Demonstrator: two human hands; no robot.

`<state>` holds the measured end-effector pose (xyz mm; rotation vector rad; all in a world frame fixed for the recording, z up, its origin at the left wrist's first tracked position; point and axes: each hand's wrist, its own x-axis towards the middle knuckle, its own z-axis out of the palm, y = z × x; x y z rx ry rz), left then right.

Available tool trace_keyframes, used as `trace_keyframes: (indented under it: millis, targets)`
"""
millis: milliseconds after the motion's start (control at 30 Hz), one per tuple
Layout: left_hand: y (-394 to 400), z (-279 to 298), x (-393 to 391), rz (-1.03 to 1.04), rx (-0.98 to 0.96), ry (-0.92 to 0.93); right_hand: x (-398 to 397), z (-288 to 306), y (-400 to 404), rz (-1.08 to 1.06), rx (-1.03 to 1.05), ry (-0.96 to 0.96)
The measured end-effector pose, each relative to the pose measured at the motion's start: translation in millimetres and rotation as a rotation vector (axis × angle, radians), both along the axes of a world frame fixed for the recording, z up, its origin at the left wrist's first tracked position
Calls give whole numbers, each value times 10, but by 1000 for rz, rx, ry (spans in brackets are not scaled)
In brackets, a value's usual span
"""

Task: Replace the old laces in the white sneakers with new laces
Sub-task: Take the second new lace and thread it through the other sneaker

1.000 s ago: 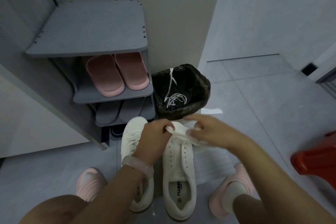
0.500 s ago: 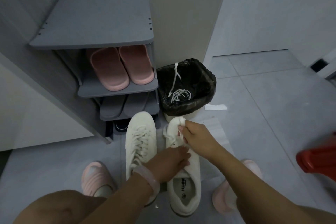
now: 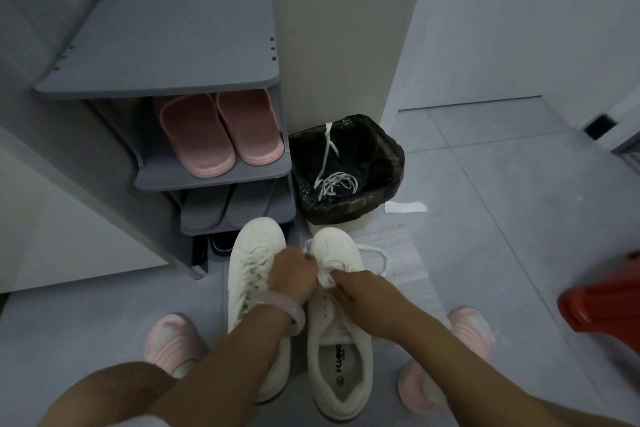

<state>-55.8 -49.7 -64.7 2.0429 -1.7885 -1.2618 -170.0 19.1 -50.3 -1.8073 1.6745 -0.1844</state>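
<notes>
Two white sneakers stand side by side on the floor, toes away from me. The left sneaker [image 3: 252,263] is laced. The right sneaker [image 3: 341,336] has open eyelets, and a white lace [image 3: 375,255] loops over its toe end to the right. My left hand [image 3: 292,272] is curled over the gap between the shoes and grips the lace near the toe. My right hand [image 3: 349,282] pinches a bunched piece of lace at the front eyelets. Old white laces [image 3: 334,182] lie in the black-lined bin [image 3: 384,149].
A grey shoe rack [image 3: 166,55] with pink slippers [image 3: 221,135] stands at the left, right behind the left sneaker. A white sheet [image 3: 408,263] lies under the right shoe. A red object [image 3: 602,302] sits at the right edge. My feet in pink slippers flank the sneakers.
My left hand has moved up from the right sneaker's tongue to its toe end. My right hand has drawn back toward the front eyelets. A loop of lace now lies over the toe.
</notes>
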Motion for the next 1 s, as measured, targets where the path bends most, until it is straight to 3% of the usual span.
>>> trace_keyframes:
  millis: [133, 267, 333, 433, 500, 533, 600, 700, 733, 800, 867, 933, 1000]
  targets:
    - [-49, -77, -170, 30, -27, -77, -6, -59, 36, 20, 1, 24]
    - [-124, -65, -164, 268, -145, 85, -23, -71, 32, 21, 33, -19]
    - [-200, 55, -223, 356, -99, 333, -33, -62, 27, 27, 51, 1]
    - [-328, 540, -285, 451, 73, 924, -14, -32, 26, 37, 90, 36]
    - [-445, 879, -163, 416, 38, 1134, -2, -2, 23, 20, 98, 23]
    - [-501, 1002, -57, 384, -2, 1142, 3, 9, 24, 10, 101, 16]
    - [-571, 1089, 170, 307, -121, 869, 9, 30, 25, 2, 103, 14]
    - [-513, 885, 500, -46, -305, 21, 14, 65, 34, 1, 113, 12]
    - [-445, 816, 552, -127, -375, -133, 13, 80, 39, -1, 117, 11]
    - [-286, 709, 585, -207, -471, -212, 10, 85, 36, -36, 114, -10]
    - [-45, 641, 530, -485, -407, -222, 25, 85, 21, -146, 76, -105]
    - [219, 512, 447, -835, -324, -81, 53, 117, -1, -299, 21, -255]
    - [406, 367, 416, -1041, -274, 16, 83, 170, -16, -418, -17, -404]
